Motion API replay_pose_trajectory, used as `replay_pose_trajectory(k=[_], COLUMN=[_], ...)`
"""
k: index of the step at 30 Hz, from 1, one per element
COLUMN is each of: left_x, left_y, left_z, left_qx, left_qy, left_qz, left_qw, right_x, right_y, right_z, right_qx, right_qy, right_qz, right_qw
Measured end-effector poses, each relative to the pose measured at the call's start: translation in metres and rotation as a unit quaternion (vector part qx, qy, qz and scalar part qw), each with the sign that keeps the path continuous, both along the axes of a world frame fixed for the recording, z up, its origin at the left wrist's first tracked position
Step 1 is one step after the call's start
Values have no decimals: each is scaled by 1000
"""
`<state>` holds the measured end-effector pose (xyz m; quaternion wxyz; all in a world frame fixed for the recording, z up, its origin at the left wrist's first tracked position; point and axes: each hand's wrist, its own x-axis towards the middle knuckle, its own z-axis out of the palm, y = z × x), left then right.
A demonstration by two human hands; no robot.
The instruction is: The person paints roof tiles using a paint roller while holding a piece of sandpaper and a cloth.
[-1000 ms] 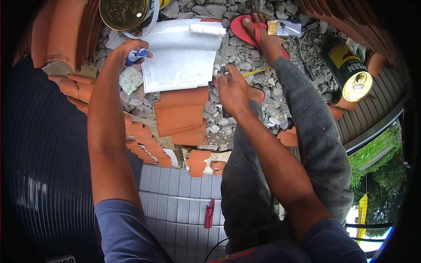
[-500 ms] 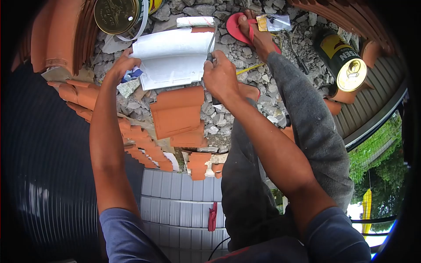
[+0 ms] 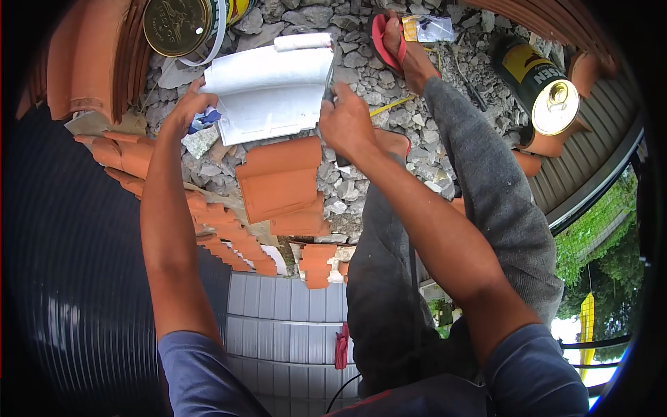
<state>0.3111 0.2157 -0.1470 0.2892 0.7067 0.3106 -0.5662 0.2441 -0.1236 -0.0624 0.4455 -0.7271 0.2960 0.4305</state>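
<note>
A curved roof tile (image 3: 267, 94), its upper face coated white, is held out in front of me. My left hand (image 3: 190, 108) grips its left edge, with a crumpled blue and white cloth (image 3: 203, 120) bunched under the fingers. My right hand (image 3: 349, 119) is closed around the handle of a paint roller, mostly hidden by the fist. The white roller sleeve (image 3: 303, 42) rests along the tile's far edge at the right. Just below the white tile lie bare orange tiles (image 3: 279, 179) on the rubble.
Broken grey rubble (image 3: 347, 187) covers the ground. A paint can (image 3: 179, 26) with a white handle stands at far left, near stacked orange tiles (image 3: 94, 59). A green and yellow can (image 3: 538, 87) lies at right. My foot in a red flip-flop (image 3: 389, 45) is beside a small packet (image 3: 434, 29).
The roller sleeve has shifted slightly left and nearer over the tile's far edge. The orange strip that showed beneath it is now white. Both hands keep their hold.
</note>
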Motion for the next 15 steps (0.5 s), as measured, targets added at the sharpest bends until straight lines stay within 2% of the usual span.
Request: replay_pose_trajectory(k=[2,5,8,11,12,14,15], left_x=[4,6,13,8,8,12,12], left_y=[-5,-10,-20,-16,-14,-21,-23], left_z=[3,6,21,16,12,17,19], left_qx=[4,9,10,10,11,17,26], left_qy=[-1,6,20,19,4,7,12], left_qz=[4,7,9,4,1,7,10], left_qw=[1000,1000,1000,1000,1000,1000,1000], right_x=[-27,-43,-13,0,4,5,-12], right_y=[3,6,5,-2,-3,-3,-2], right_z=[0,5,-4,-26,-18,12,8], right_qx=[-29,-28,2,8,6,38,24], right_qy=[-43,-17,21,9,5,107,72], right_qz=[0,-22,-62,-46,-45,-121,-79], right_qw=[999,999,998,999,999,986,994])
